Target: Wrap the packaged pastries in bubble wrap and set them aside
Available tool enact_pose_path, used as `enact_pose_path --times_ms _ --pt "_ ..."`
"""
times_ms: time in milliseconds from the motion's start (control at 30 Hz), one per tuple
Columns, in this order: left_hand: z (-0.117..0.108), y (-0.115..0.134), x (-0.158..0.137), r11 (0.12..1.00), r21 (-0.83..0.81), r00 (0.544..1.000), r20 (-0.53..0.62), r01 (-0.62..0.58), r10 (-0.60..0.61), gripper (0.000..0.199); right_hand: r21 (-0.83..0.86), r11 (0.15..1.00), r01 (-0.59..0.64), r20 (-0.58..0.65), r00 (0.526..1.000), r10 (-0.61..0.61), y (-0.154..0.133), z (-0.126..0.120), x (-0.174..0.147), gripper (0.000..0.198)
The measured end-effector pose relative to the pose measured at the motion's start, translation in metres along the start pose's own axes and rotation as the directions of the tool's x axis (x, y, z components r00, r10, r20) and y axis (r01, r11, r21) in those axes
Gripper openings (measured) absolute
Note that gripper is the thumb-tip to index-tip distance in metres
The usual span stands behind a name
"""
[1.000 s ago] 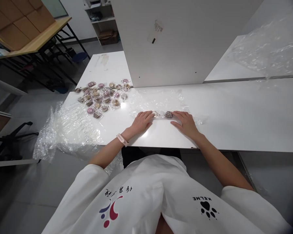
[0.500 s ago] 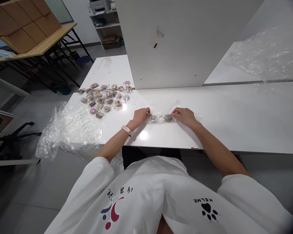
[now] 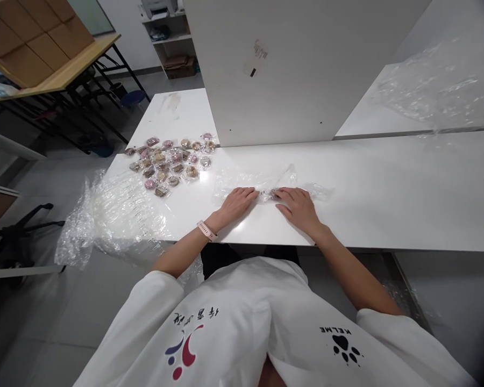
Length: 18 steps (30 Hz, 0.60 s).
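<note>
A clear bubble-wrap sheet (image 3: 252, 175) lies across the white table in front of me, its near edge folded over small dark wrapped pieces (image 3: 269, 195). My left hand (image 3: 237, 203) rests on the left part of this fold, fingers stretched out flat and pressing down. On the right part lies my right hand (image 3: 300, 209), fingers extended over the wrap and thumb apart. Both hands touch the bundle without gripping it. Most of the dark pieces are hidden under my fingers and the film.
Several individually wrapped round snacks (image 3: 173, 166) are scattered at the left on the table. A stack of bubble wrap (image 3: 121, 209) hangs over the front left edge. Behind my hands rises a white panel (image 3: 290, 80). More bubble wrap (image 3: 439, 91) lies at the back right.
My fingers have let go of their pinch on the film's edge and now lie flat over the bundle. The dark pieces are more covered than before.
</note>
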<state>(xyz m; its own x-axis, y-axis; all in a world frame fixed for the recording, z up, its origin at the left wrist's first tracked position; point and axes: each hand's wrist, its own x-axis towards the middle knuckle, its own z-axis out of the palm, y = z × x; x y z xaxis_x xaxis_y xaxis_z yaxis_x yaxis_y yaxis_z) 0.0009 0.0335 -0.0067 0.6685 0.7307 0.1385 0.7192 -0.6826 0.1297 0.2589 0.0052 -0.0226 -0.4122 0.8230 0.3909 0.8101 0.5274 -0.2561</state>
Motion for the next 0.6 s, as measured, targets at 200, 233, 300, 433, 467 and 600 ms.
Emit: enact_pose_path --times_ms 200,233,300,433,467,600 --pt "-0.017 -0.022 -0.035 0.96 -0.079 0.948 -0.154 0.269 -0.278 0.056 0.065 0.996 -0.066 -0.035 0.997 0.068 0.007 0.004 0.007 0.032" --pt "-0.023 -0.023 -0.049 0.909 -0.118 0.882 -0.219 0.401 -0.417 0.063 0.069 0.993 -0.094 -0.076 0.992 0.099 0.006 0.003 0.0 0.031" --pt "-0.032 -0.021 -0.074 0.701 -0.26 0.649 -0.263 0.664 -0.713 0.069 0.067 0.971 -0.23 -0.19 0.952 0.238 0.005 -0.001 -0.015 0.031" --pt "-0.034 -0.004 -0.09 0.337 -0.386 0.34 -0.064 0.858 -0.938 0.055 0.064 0.802 -0.593 -0.31 0.752 0.581 0.01 -0.01 -0.039 0.041" --pt "-0.031 -0.001 -0.084 0.339 -0.393 0.352 -0.04 0.855 -0.935 0.054 0.064 0.77 -0.635 -0.296 0.724 0.622 0.012 -0.011 -0.04 0.044" --pt "-0.018 0.001 -0.04 0.339 -0.584 0.385 -0.049 0.738 -0.921 0.041 0.176 0.719 -0.672 -0.194 0.692 0.695 0.016 -0.008 -0.024 0.044"
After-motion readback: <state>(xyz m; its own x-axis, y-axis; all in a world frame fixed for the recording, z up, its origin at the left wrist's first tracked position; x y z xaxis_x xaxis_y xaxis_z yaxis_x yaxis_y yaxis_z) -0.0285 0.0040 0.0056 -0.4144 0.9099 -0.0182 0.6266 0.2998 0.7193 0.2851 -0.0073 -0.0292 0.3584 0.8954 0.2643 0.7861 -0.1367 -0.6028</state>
